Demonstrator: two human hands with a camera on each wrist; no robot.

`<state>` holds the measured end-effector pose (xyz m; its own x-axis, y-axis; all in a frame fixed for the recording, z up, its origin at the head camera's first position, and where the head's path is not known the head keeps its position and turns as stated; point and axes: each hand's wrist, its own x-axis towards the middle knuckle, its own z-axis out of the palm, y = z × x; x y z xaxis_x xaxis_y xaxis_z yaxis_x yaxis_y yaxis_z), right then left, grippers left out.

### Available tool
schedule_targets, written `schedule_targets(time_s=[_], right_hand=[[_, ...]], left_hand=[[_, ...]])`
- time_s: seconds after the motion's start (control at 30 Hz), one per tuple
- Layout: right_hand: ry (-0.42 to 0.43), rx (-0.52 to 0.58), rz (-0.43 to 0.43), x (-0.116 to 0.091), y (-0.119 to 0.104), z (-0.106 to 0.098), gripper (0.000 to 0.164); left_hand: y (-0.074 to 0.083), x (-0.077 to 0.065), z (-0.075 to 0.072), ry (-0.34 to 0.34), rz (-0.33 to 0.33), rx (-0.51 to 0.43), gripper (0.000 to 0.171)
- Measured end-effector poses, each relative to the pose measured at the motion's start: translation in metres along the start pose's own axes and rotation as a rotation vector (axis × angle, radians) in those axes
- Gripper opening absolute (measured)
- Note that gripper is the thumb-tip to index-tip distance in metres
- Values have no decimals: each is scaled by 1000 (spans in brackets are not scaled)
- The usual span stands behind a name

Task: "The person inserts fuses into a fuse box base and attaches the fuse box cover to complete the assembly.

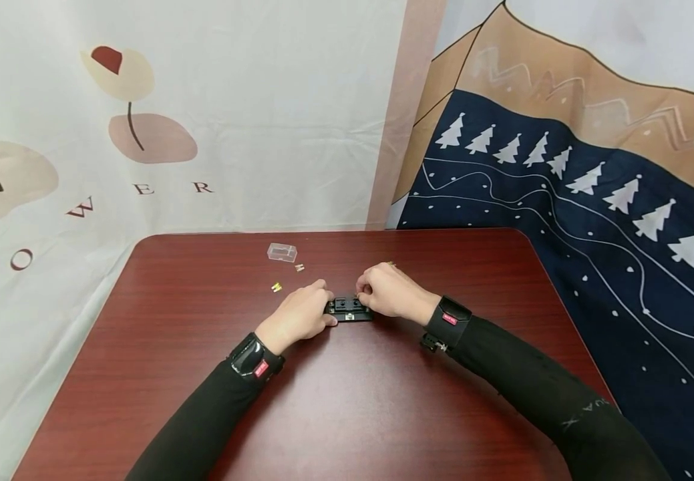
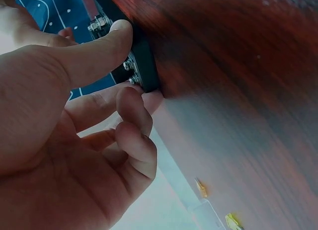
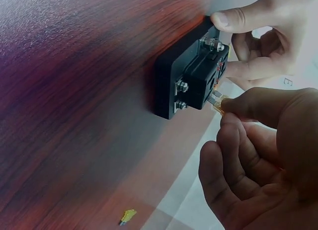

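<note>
A black fuse block [image 1: 349, 308] with metal screw terminals lies on the table. At its left end my left hand [image 1: 301, 310] grips it, the thumb on the near edge and fingers at the far side, as the left wrist view of the block [image 2: 145, 66] shows. My right hand [image 1: 391, 290] is at the block's right end. Between thumb and index finger it pinches an amber blade fuse [image 3: 217, 102]. The fuse's metal blades point at the block's top face, right at a slot. In the head view the fingers hide this fuse.
Behind my left hand lie a yellow blade fuse [image 1: 276, 287] and a paler fuse [image 1: 300, 267]. A clear plastic box [image 1: 282, 252] stands near the table's back edge. Another yellow fuse [image 3: 127, 216] lies on the table in the right wrist view. Printed curtains hang behind the table.
</note>
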<state>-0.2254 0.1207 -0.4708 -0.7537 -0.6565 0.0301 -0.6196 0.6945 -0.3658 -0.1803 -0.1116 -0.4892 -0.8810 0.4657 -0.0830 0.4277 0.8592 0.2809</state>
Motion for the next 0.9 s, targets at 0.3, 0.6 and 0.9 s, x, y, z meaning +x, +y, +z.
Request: schedule_targets(time_s=[0.3, 0.6, 0.9], right_hand=[[-21, -19, 0, 2, -2, 1, 9], [-20, -39, -2, 4, -3, 3, 9], [-9, -107, -32, 6, -5, 6, 8]], left_hand=[[4, 0, -5, -23, -24, -7, 37], [2, 2, -5, -35, -38, 3, 39], [0, 3, -5, -33, -31, 3, 37]])
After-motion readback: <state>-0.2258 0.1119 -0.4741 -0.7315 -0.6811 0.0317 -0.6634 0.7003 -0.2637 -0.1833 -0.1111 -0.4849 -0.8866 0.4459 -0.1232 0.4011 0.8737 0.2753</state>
